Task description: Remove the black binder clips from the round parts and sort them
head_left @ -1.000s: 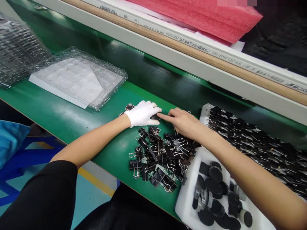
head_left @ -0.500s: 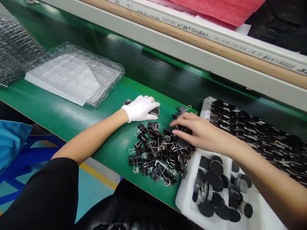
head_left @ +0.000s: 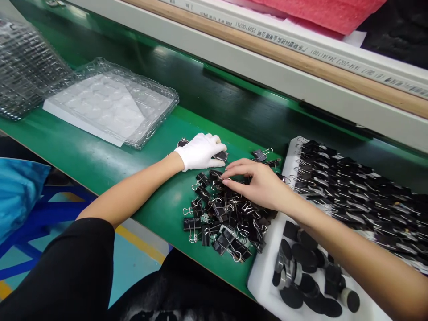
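My left hand [head_left: 202,151], in a white glove, rests on the green worktop. Its thumb and fingers lie around a dark round disc [head_left: 220,156] with a metallic rim. A second dark rimmed piece [head_left: 182,142] shows beside the wrist. My right hand [head_left: 256,180], bare, reaches over a pile of black binder clips [head_left: 217,209] with wire handles. Thumb and fingertips are close together at a binder clip [head_left: 214,174] on the pile's upper edge, and a bit of bright wire shows at them. The palm hides part of the pile.
Right of the pile stands a white foam tray [head_left: 259,276] with black discs [head_left: 304,256] and dense rows of clipped pieces [head_left: 351,183]. Clear plastic trays [head_left: 157,100] with a white sheet [head_left: 100,104] lie at left. A grey rail [head_left: 234,55] runs behind.
My right hand has moved left across the pile towards my left hand, and its fingertips have come together at a clip. My left hand keeps its place on the disc.
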`<state>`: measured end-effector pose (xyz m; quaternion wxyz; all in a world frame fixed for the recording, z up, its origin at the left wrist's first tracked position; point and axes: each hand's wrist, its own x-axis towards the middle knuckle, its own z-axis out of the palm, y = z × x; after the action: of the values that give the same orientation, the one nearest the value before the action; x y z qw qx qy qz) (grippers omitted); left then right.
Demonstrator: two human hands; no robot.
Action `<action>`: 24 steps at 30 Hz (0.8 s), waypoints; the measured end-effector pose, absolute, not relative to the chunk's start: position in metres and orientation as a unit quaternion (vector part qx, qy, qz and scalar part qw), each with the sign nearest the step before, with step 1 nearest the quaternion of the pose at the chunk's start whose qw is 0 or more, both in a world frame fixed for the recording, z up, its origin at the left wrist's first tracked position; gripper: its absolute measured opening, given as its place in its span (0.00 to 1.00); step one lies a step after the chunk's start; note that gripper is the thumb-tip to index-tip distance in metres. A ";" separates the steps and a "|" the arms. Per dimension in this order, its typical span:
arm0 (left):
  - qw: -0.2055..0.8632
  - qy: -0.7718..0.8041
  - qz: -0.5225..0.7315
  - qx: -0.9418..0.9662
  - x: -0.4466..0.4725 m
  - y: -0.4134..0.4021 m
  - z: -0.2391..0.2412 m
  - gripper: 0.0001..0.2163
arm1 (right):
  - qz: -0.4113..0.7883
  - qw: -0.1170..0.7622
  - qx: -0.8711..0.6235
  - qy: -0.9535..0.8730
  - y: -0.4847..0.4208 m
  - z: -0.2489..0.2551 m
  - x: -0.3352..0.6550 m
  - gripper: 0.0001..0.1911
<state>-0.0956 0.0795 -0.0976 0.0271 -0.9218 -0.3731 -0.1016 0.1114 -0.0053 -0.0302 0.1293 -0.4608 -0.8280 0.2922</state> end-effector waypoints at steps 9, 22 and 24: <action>0.082 -0.367 -0.084 -0.923 -0.095 0.082 -0.095 0.27 | 0.427 0.252 -0.610 -0.618 0.019 -0.009 0.128 0.20; 0.074 -0.393 -0.046 -0.915 -0.107 0.088 -0.086 0.24 | 0.122 -0.069 -0.651 -0.746 0.084 -0.030 0.114 0.20; 0.073 -0.389 -0.043 -0.917 -0.107 0.087 -0.087 0.24 | 0.106 -0.062 -0.657 -0.744 0.089 -0.030 0.112 0.27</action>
<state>-0.1074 0.0874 -0.0867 0.0726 -0.9175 -0.3888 -0.0427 0.1120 0.0892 -0.0300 -0.0619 -0.6569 -0.7439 0.1057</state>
